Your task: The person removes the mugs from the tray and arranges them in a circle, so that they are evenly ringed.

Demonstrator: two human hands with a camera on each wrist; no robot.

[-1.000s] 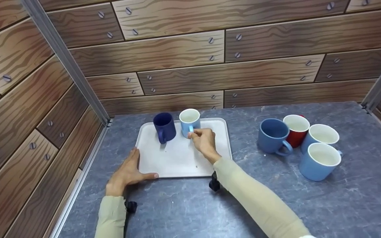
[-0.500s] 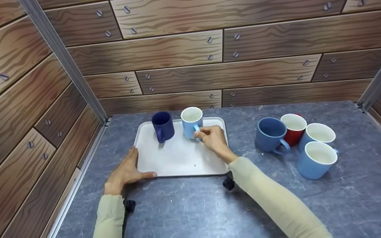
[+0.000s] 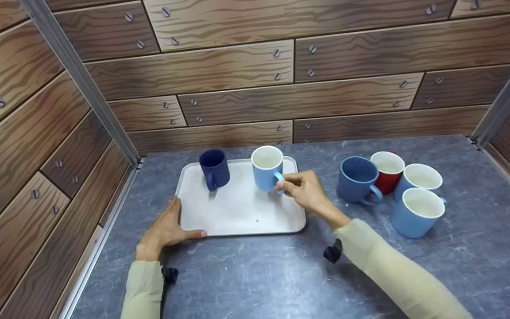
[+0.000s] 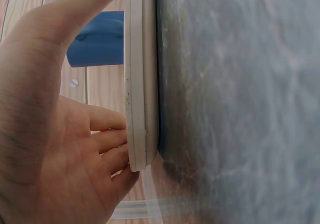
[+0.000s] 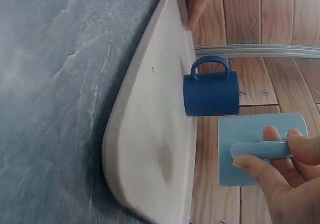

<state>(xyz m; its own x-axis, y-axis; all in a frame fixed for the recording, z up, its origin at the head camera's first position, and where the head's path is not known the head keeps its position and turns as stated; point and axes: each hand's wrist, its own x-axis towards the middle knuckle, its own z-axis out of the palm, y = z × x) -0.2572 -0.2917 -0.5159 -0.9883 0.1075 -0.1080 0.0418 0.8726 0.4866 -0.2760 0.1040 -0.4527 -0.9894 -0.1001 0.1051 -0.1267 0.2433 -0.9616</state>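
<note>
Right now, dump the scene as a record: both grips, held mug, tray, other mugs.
right grip: pinching handle of held mug
held mug: light blue, raised clear of tray
left grip: at tray's near-left corner, thumb along near edge
tray: white, on table
on tray: dark blue mug
right of tray: blue mug, red mug, two more light blue mugs
</note>
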